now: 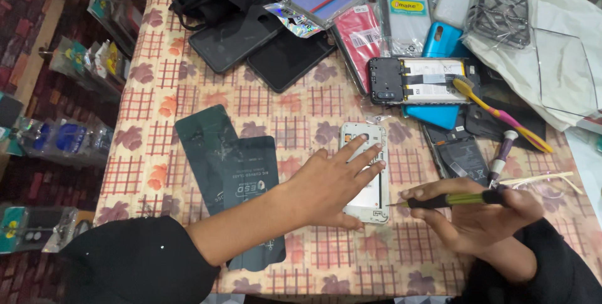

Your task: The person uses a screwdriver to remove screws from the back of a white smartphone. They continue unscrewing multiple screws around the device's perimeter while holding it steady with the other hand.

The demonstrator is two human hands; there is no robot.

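My left hand (332, 185) lies flat, fingers spread, on an opened white phone (373, 136) that rests back-up on the checked tablecloth (263, 106). My right hand (480, 219) grips a thin screwdriver (448, 200) with a black and yellow-green handle, held level, its tip pointing left at the phone's lower right edge. A loose dark battery (463, 157) lies just right of the phone.
Another opened phone (417, 80) lies further back on a blue case, with a yellow and pink toothbrush (501, 115) across it. Dark phones (263, 44), packaged cases and a black pouch fill the back. Dark film packets (229, 160) lie at left, a second screwdriver (501, 153) at right.
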